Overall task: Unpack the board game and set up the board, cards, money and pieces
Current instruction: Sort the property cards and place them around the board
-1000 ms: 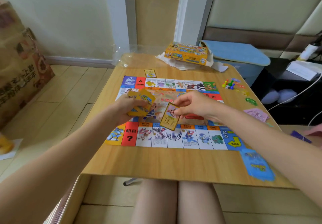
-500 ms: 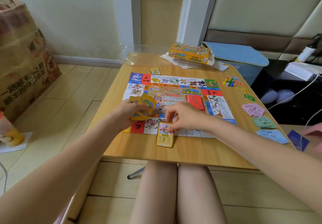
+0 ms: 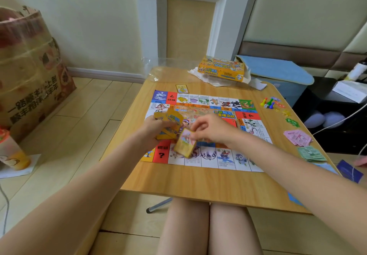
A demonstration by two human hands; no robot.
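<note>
pale wall (image 3: 95,26), wood floor (image 3: 83,119), wooden table (image 3: 198,183)

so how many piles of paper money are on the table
3 clear: a pink pile by the right edge, a green pile just nearer, and a blue pile nearer still, mostly hidden by the right arm. More may be hidden.

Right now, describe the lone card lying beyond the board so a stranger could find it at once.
Start at the wooden table and the colourful game board spread on it. Just past the board's far left corner lies a single yellow-bordered card, flat on bare wood. Unlike the cards in the hands, it lies alone, untouched.
</note>
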